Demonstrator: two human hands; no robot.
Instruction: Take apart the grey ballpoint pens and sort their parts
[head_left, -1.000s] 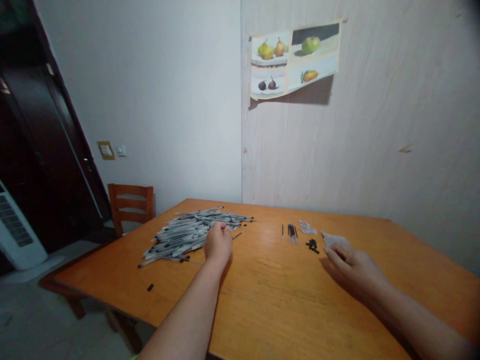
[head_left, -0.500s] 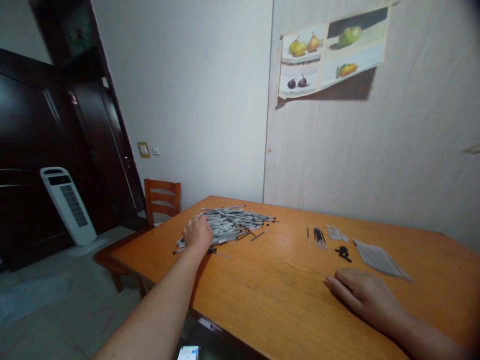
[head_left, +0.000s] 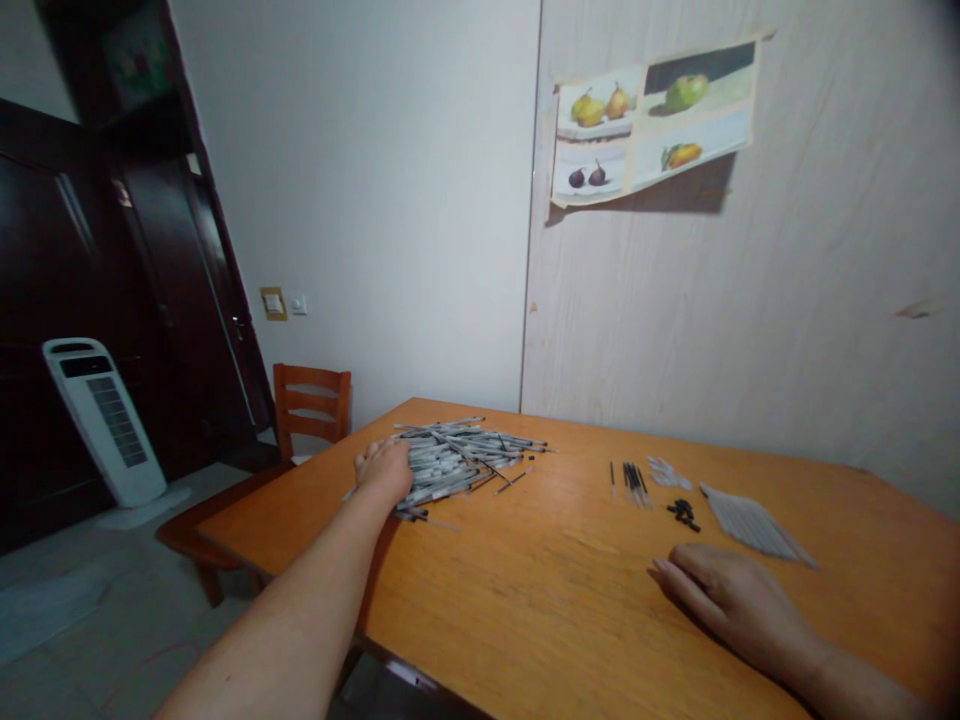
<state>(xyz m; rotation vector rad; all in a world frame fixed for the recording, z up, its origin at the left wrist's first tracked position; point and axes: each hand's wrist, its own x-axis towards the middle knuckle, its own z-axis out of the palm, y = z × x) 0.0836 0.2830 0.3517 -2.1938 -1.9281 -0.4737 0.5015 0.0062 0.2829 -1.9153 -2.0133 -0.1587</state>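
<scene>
A heap of slim grey-white pens (head_left: 457, 455) with dark ends lies loosely on the left part of the wooden table (head_left: 540, 590). My left hand (head_left: 386, 470) rests at the heap's left edge, fingers curled over the pens there; the fingertips are mostly hidden. My right hand (head_left: 724, 590) lies on the table at the right, loosely closed, with nothing visible in it. Beyond it are several dark, thin refill-like sticks (head_left: 636, 484), small clear pieces (head_left: 669, 472), little black plugs (head_left: 683, 514) and a neat row of clear tubes (head_left: 754, 522).
A wooden chair (head_left: 313, 402) stands past the table's left end, beside the wall. Further left, a white tower fan (head_left: 109, 425) stands on the floor before a dark door (head_left: 67, 240). Fruit paintings (head_left: 652, 125) hang on the wall behind the table.
The view has turned slightly, so everything sits a little further left. My left hand remains at the heap's edge; pens below it show a bit more. My right hand stays still.
</scene>
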